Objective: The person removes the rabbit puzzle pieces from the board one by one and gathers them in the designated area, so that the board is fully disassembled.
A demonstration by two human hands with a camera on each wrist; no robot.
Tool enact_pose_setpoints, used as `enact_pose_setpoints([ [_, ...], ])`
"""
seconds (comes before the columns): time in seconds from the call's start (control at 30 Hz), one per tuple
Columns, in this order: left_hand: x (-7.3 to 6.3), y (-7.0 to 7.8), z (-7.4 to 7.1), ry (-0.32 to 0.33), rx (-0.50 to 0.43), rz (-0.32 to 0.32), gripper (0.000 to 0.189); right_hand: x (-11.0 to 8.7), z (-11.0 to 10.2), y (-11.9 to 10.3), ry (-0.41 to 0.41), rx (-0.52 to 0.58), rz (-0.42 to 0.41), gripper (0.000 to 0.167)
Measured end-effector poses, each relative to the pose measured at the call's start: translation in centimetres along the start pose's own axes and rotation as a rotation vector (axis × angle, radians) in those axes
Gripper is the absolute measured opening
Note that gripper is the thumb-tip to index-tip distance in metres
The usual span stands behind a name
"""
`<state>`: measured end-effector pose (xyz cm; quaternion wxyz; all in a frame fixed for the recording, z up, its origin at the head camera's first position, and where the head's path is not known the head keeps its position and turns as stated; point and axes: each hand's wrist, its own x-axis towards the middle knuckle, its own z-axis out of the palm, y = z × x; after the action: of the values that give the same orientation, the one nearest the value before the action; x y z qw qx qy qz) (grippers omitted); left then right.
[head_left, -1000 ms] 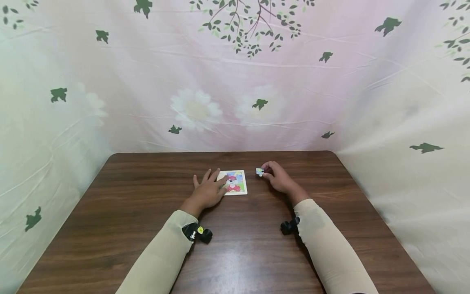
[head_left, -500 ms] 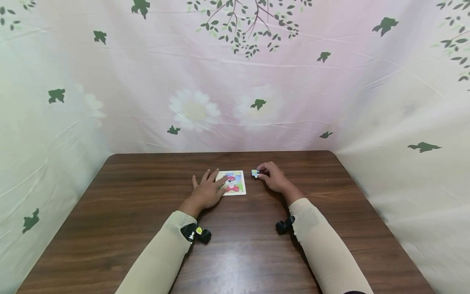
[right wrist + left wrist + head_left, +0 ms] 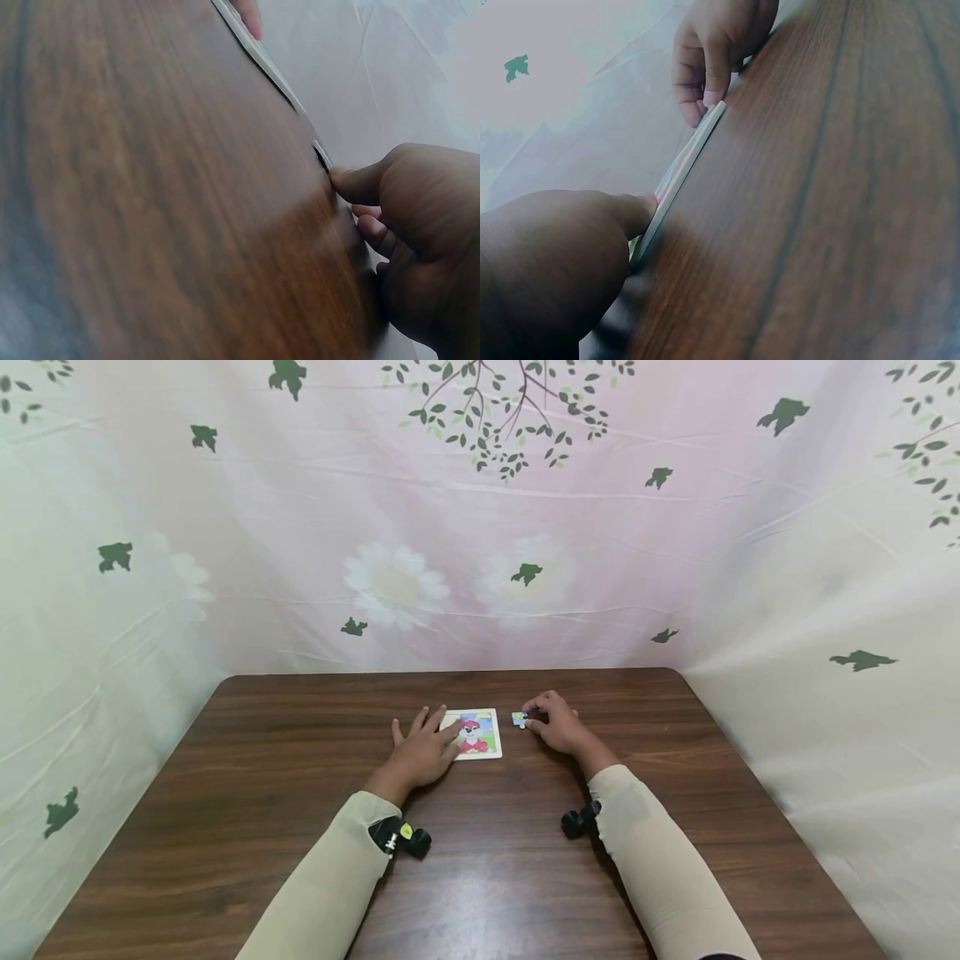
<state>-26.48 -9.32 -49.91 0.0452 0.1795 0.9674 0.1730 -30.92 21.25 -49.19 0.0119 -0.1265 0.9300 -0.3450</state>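
Observation:
A flat jigsaw puzzle [image 3: 480,735] in a white frame lies on the table, showing a pink and white cartoon animal. My left hand [image 3: 422,753] rests on its left side with fingers spread, covering part of the picture. Just right of the frame, my right hand [image 3: 557,727] pinches a small light-blue and yellow puzzle piece [image 3: 518,719] between thumb and fingers. In the right wrist view that piece [image 3: 322,154] appears edge-on, low over or on the table; I cannot tell which. A gap separates it from the frame.
The brown wooden table [image 3: 480,852] stretches around both hands. Behind its far edge hangs a pale cloth [image 3: 465,510] printed with leaves, birds and flowers, which also runs down both sides. Black wrist cameras sit on both sleeves.
My right hand has moved left with the puzzle piece, bringing it closer to the framed puzzle. The left hand has stayed in place on the puzzle.

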Motion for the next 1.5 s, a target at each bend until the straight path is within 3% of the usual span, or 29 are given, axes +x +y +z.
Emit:
enact_pose_setpoints([
  [0.47, -0.1, 0.0, -0.1, 0.002, -0.010, 0.005, 0.057, 0.1, 0.0, -0.1, 0.011, 0.046, 0.017, 0.026],
  [0.73, 0.0, -0.2, 0.0, 0.025, -0.021, -0.003, 0.058, 0.5, 0.4, -0.2, 0.105, 0.112, 0.019, 0.022],
  [0.97, 0.3, -0.3, 0.3, 0.038, -0.028, -0.032, 0.070, 1.1, 1.4, -0.8, 0.175, 0.135, 0.027, 0.022],
  [1.17, 0.6, -0.3, 0.5, 0.037, -0.024, -0.051, 0.078, 1.5, 2.1, -1.4, 0.233, 0.168, -0.021, 0.022],
  [1.5, 0.5, -0.2, 0.3, 0.023, -0.022, -0.062, 0.081, 2.0, 3.9, -3.9, 0.200, 0.135, -0.062, 0.023],
])
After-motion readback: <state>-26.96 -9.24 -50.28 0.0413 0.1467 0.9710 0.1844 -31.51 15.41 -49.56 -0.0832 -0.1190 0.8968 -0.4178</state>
